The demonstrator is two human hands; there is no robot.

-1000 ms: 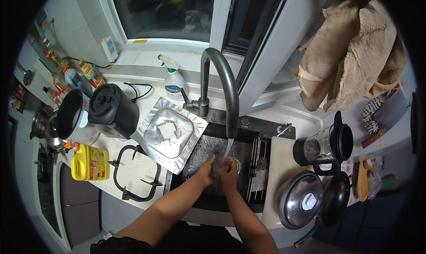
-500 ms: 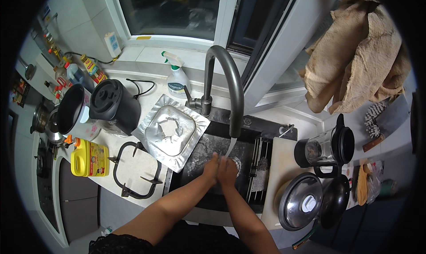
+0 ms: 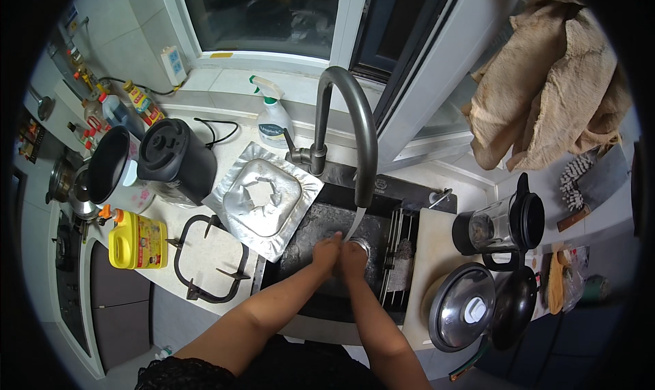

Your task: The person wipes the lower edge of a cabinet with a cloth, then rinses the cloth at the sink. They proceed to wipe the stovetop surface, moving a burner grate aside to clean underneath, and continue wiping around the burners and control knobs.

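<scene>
Water runs from the dark grey gooseneck faucet (image 3: pixel 369 138) into the black sink (image 3: pixel 307 308). My left hand (image 3: pixel 327 251) and my right hand (image 3: pixel 353 259) are close together over the basin, at the water stream (image 3: pixel 355 223). The stream comes down at my right hand, and a fingertip or thumb of my left hand points up beside it. Most of the fingers are turned away, so their closure does not show. No object is visible in either hand. A round metal drain (image 3: pixel 361 244) lies partly behind my right hand.
Left of the sink lie a foil liner (image 3: pixel 263 192) and a black burner grate (image 3: pixel 181 260), near a yellow jug (image 3: pixel 140 242). A spray bottle (image 3: pixel 273 125) stands behind. On the right are a wire rack (image 3: pixel 394 260), cutting board (image 3: pixel 437 233), blender jug (image 3: pixel 495 226) and lidded pot (image 3: pixel 460 311).
My hands have shifted slightly against each other under the stream and stand a little further apart. The water keeps running.
</scene>
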